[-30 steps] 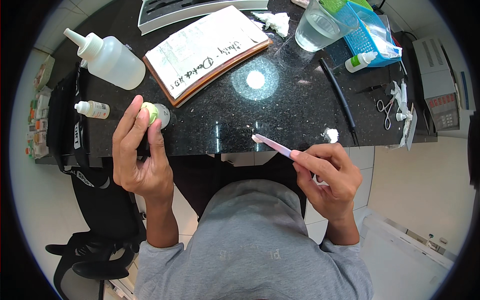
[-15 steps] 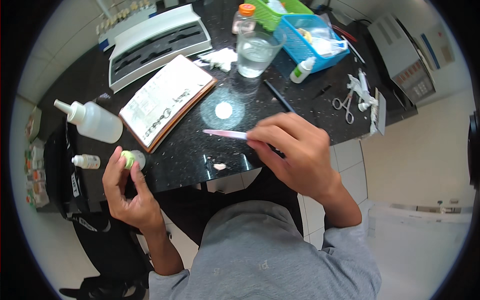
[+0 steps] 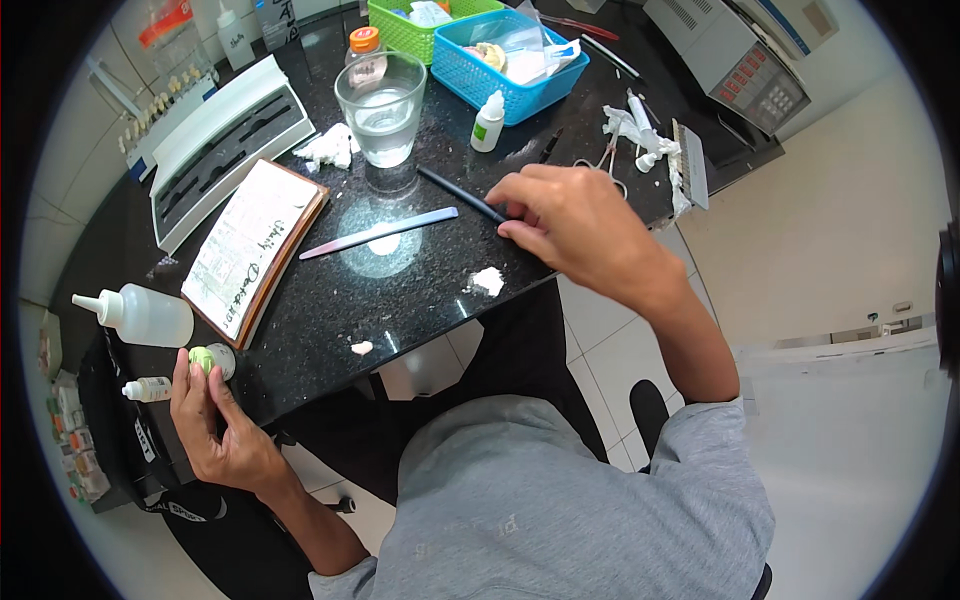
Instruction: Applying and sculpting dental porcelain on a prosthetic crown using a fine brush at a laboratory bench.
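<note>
My left hand (image 3: 215, 430) holds a small round jar (image 3: 212, 358) with a pale green top at the counter's near left corner. My right hand (image 3: 575, 225) reaches over the black counter (image 3: 420, 290), fingertips pinched on the near end of a thin black stick (image 3: 455, 193). A long flat pink-to-blue spatula (image 3: 380, 233) lies loose on the counter just left of that hand. A small white lump (image 3: 487, 281) sits near the counter's front edge.
A glass of water (image 3: 381, 105), a blue basket (image 3: 520, 70), a green basket (image 3: 410, 20) and a small white dropper bottle (image 3: 487, 122) stand at the back. An open notebook (image 3: 250, 250), white squeeze bottle (image 3: 145, 315), white tray (image 3: 225, 140) and scissors (image 3: 600, 165) lie around.
My right hand has set the pink spatula down on the counter and moved right onto the black stick. My left hand keeps the small jar at the left corner.
</note>
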Demonstrator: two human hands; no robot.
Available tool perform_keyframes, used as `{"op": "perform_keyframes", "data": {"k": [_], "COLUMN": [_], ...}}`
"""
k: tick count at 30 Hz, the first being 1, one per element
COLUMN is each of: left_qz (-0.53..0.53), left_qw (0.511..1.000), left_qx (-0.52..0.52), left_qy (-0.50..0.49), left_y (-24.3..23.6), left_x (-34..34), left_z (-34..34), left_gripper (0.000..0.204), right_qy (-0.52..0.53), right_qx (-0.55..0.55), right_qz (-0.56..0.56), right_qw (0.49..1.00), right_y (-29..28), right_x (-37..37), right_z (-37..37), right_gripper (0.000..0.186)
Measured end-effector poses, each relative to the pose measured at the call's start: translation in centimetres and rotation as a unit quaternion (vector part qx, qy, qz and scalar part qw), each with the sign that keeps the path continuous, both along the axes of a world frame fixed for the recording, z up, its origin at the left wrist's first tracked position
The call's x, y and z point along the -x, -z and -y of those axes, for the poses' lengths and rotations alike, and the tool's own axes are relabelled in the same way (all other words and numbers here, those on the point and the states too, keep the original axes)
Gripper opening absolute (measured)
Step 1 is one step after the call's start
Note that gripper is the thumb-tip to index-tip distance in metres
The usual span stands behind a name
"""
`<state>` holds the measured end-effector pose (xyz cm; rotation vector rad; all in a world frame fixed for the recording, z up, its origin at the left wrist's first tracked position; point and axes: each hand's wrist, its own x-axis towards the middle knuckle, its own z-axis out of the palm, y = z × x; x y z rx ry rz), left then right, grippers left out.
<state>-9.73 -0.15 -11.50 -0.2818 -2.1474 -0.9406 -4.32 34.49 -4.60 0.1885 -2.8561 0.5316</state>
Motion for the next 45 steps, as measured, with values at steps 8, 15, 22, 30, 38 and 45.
{"op": "perform_keyframes", "data": {"k": [8, 15, 22, 30, 38, 45], "left_qz": [-0.034, -0.158, -0.026, 0.234, 0.551, 0.568], "left_qw": [0.998, 0.954, 0.901, 0.864, 0.578, 0.517], "left_qx": [0.053, 0.17, 0.198, 0.038, -0.209, -0.306], "left_qy": [-0.004, 0.193, 0.385, 0.445, 0.565, 0.563], "left_y": [-1.2, -4.6, -5.9, -5.4, -4.6, -3.8], "left_x": [-0.5, -4.8, -6.5, -7.9, -7.1, -8.3], "left_z": [-0.2, -7.9, -17.5, -20.6, -19.1, -17.6], "left_gripper": [0.031, 0.043, 0.037, 0.023, 0.03, 0.035], "right_qy": [-0.045, -0.209, -0.177, 0.014, 0.026, 0.153], "right_qx": [0.081, 0.649, 0.695, 0.678, 0.751, 0.294], "right_qz": [0.037, 0.229, 0.136, -0.016, -0.147, -0.114], "right_qw": [0.995, 0.695, 0.684, 0.735, 0.643, 0.937], "right_y": [-1.3, -1.2, -0.5, 1.0, 0.6, 0.4], "right_x": [-1.3, -4.5, -6.8, -7.2, -5.6, 3.6], "right_z": [-0.9, -2.3, -2.3, -2.1, -9.2, -20.3], "right_gripper": [0.02, 0.017, 0.025, 0.034, 0.028, 0.019]}}
